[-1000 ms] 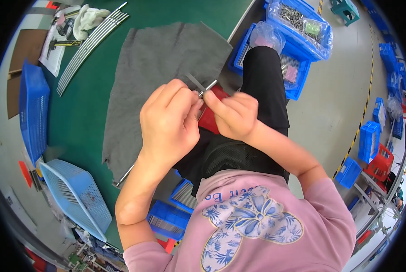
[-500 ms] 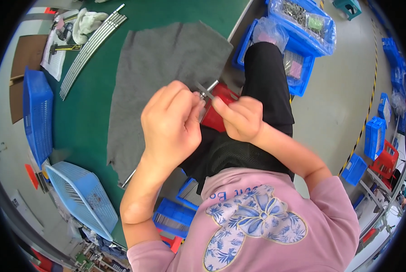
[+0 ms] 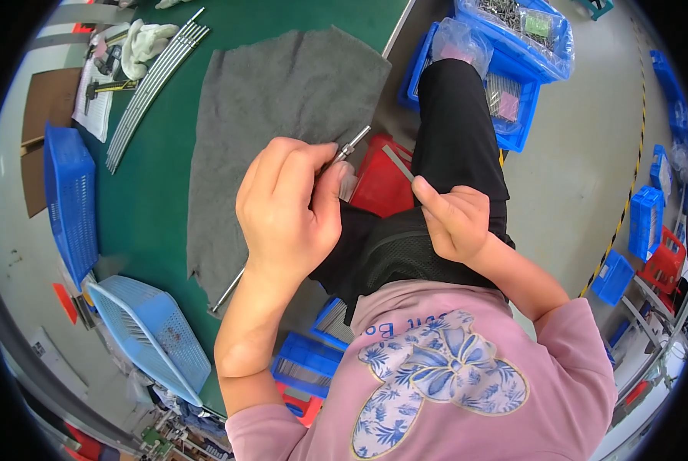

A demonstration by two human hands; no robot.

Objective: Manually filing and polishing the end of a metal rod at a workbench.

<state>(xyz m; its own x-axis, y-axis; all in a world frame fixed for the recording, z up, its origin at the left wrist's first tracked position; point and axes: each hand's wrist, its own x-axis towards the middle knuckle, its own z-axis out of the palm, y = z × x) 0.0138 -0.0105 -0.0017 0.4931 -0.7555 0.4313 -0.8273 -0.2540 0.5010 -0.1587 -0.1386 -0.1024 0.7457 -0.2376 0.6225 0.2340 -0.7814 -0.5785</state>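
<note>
My left hand (image 3: 286, 203) is closed round a long, thin metal rod (image 3: 352, 144). The rod's stepped, shiny tip sticks out past my thumb and forefinger, and its other end comes out behind my wrist, low over the cloth. In my right hand (image 3: 457, 219), pinched under a stretched forefinger, is a narrow flat grey metal strip (image 3: 397, 163); whether it is a file I cannot make out. Strip and rod tip are apart. Beneath the left hand a grey cloth (image 3: 275, 84) covers part of the green table (image 3: 148, 223).
Several metal rods (image 3: 156, 88) lie at the table's far left, beside a caliper (image 3: 112, 86) and a white glove (image 3: 144, 48). Blue baskets (image 3: 71, 196) line the left edge. A red stool (image 3: 378, 180) and blue part bins (image 3: 525, 127) stand beyond my lap.
My right hand has drawn back to the right and nearer my body, taking the strip off the rod tip. My left hand has stayed nearly in place with the rod.
</note>
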